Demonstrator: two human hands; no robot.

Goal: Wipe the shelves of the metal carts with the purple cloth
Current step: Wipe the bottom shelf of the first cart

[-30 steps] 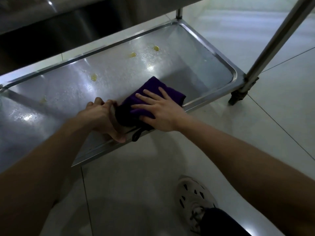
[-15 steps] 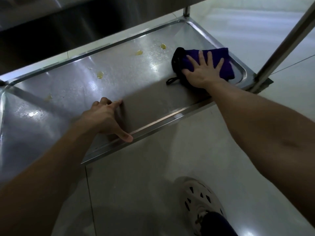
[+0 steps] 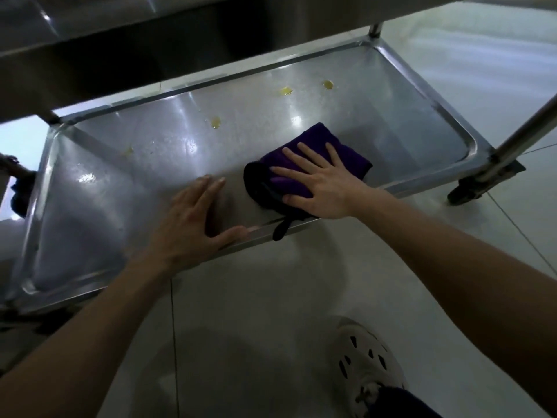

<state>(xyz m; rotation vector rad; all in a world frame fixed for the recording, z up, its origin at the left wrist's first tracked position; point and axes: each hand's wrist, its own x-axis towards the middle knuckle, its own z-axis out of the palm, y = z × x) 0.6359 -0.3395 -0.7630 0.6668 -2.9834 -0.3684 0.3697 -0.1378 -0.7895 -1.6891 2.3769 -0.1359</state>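
Note:
The folded purple cloth (image 3: 343, 152) lies on the bottom shelf (image 3: 407, 128) of the metal cart, near its front rim. My right hand (image 3: 322, 185) presses flat on the cloth with fingers spread. A dark loop of the cloth hangs over the front rim. My left hand (image 3: 193, 218) rests on the shelf just left of the cloth, fingers on the metal and thumb along the front rim, holding nothing. Several yellow spots (image 3: 215, 122) dot the back part of the shelf.
A higher cart shelf (image 3: 120, 55) overhangs the back of the bottom one. A cart leg (image 3: 524, 128) and a black caster (image 3: 464, 191) stand at the right. My white shoe (image 3: 367, 366) is on the pale tiled floor (image 3: 271, 297) below.
My right hand has slid the cloth from the shelf's far right end back toward the front middle, close to my left hand. My left hand's fingers have straightened on the shelf.

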